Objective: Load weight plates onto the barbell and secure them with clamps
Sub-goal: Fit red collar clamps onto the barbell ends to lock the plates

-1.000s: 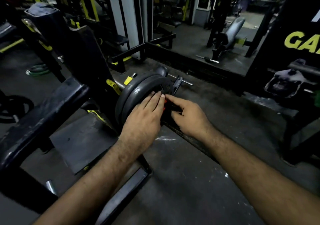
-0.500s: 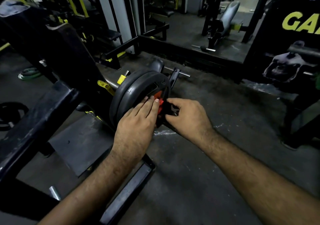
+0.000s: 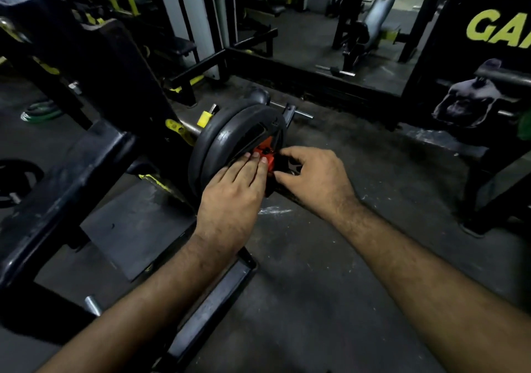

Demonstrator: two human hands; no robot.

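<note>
**Dim gym floor, clamp going on**

Gym floor dark under my arms. My left hand (image 3: 232,200) lies flat w/ fingers spread on the outer weight plate (image 3: 244,139), bracing it. My right hand (image 3: 313,177) pinches the red clamp (image 3: 265,154) at the plate's hub. Best bet: push it flush vs. the plate, then snap the lever fully. Beyond, barbell (image 3: 189,126) runs into the rack.

Your left hand (image 3: 232,200) and right hand (image 3: 313,180) were both bare, with no gloves, rings or wraps on them. Your forearms were uncovered as far as the bottom edge of the view, with no sleeve, watch or band showing, and fine hair ran along both.
</note>
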